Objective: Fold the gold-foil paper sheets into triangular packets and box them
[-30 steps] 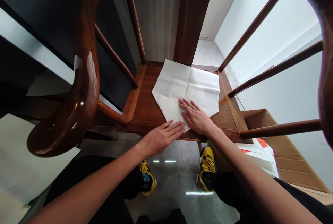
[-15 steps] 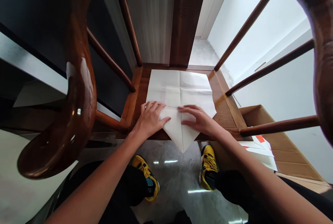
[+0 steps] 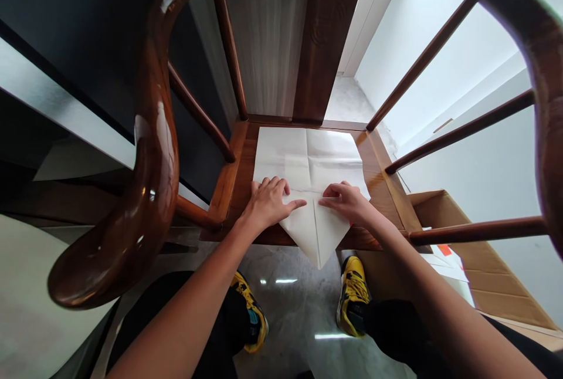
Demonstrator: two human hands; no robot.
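Observation:
A creased white paper sheet [image 3: 308,159] lies on the wooden chair seat [image 3: 378,176], its near end folded into a point that hangs over the seat's front edge. My left hand [image 3: 268,203] lies on the paper's left side, fingers apart and pressing down, thumb stretched toward the centre crease. My right hand [image 3: 347,200] rests on the right folded flap with its fingers curled, fingertips pressed at the centre crease opposite the left thumb.
The chair's curved armrest [image 3: 145,150] and spindles ring the seat on both sides. A brown cardboard box [image 3: 475,267] with white and red sheets stands on the floor at the right. My yellow shoes [image 3: 352,294] rest on the glossy floor under the seat.
The paper was turned so that its folded point faces me and hangs over the front edge. Both hands moved onto the two flaps and then drew together at the centre crease.

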